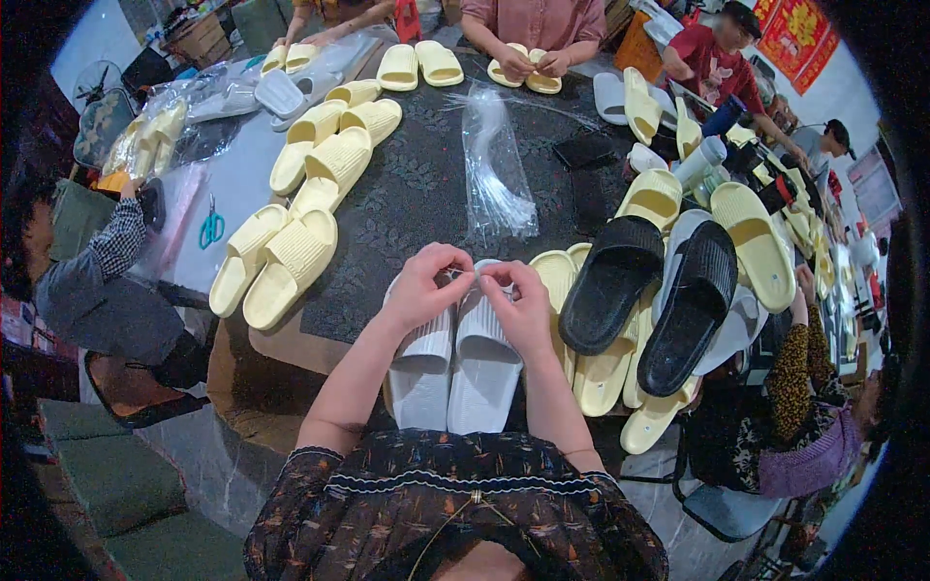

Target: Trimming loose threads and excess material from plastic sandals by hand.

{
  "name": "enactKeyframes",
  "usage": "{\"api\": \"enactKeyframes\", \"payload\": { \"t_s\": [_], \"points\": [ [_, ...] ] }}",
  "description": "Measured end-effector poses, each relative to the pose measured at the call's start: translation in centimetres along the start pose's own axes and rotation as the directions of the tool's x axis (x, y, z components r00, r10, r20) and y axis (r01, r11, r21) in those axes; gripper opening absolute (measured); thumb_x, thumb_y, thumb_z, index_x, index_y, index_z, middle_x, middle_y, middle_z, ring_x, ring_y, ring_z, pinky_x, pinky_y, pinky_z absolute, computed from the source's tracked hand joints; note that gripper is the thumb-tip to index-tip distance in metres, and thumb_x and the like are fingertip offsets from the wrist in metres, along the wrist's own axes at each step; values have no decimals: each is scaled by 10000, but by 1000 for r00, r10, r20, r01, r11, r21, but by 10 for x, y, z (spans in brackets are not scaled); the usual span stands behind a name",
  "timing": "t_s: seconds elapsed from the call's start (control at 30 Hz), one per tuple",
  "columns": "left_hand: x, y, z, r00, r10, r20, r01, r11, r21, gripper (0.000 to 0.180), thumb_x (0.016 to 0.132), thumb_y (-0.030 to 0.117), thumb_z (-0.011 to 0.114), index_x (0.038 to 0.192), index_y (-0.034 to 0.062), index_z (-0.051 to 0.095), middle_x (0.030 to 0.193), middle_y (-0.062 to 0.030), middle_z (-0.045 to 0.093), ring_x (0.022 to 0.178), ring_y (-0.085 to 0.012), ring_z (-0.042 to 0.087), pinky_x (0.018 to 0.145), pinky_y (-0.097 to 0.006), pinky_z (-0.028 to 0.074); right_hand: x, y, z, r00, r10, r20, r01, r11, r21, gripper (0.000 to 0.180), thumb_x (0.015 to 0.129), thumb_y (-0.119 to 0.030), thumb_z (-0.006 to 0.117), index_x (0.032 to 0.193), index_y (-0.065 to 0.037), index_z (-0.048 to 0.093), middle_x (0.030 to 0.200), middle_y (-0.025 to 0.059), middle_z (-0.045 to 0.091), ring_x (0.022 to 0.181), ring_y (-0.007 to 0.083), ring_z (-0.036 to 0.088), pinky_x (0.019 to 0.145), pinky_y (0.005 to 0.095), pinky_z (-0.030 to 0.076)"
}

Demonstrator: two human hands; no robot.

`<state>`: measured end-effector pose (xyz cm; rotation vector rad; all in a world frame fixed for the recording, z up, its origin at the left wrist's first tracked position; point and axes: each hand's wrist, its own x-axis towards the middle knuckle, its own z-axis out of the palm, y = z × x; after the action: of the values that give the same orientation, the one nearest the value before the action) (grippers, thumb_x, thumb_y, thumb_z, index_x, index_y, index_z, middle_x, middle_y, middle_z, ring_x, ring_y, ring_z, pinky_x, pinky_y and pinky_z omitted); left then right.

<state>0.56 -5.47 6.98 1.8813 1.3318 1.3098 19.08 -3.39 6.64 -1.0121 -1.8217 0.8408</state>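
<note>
your left hand (431, 286) and right hand (515, 302), fingers nearly closed, pinch what seems a clear strand (463, 272) above the gray slides (484, 353), paired at six o'clock but seemingly not yet fastened.

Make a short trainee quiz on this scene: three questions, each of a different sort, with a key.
1. What colour is the pair of slippers at the person's left hand and right hand?
2. True or false: the scissors lie to the left of the clear plastic bag.
3. How many black slippers lie just right of the right hand?
A) One
B) Two
C) Four

Key:
1. Pale grey
2. True
3. B
</note>
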Motion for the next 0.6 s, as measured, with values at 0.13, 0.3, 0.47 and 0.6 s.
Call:
{"api": "enactKeyframes", "payload": {
  "t_s": [0.13,0.3,0.47,0.6],
  "points": [
    [0,-1,1,985,-117,-129,105,990,-94,125,815,86,706,919,32,662,890,-70,651,818,-182,636,739,-303,510,-2,7,3,980,177,-96,-163,977,135,126,889,-113,701,992,-43,688,885,-10,658,690,52,500,613,216,404],
    [1,9,-3,985,-170,13,170,972,-162,151,828,112,723,941,23,676,882,-63,646,814,-146,639,728,-272,510,0,-2,0,997,54,-55,-48,994,98,83,838,-115,713,882,-50,688,837,48,662,794,198,582,722,318,469],
    [0,-1,-1,979,-188,-76,170,965,-198,141,813,98,736,919,24,679,863,-60,646,808,-144,633,734,-274,507,-1,2,4,955,269,-126,-219,924,315,80,832,-115,713,866,-47,689,814,45,646,805,204,575,746,324,467],
    [-1,5,0,989,-131,66,141,973,-184,159,806,96,740,933,21,682,860,-57,650,800,-150,633,728,-281,508,1,4,2,997,12,-75,-5,995,100,77,854,-109,698,890,-42,687,817,38,636,774,160,571,692,289,461]
  ]
}}
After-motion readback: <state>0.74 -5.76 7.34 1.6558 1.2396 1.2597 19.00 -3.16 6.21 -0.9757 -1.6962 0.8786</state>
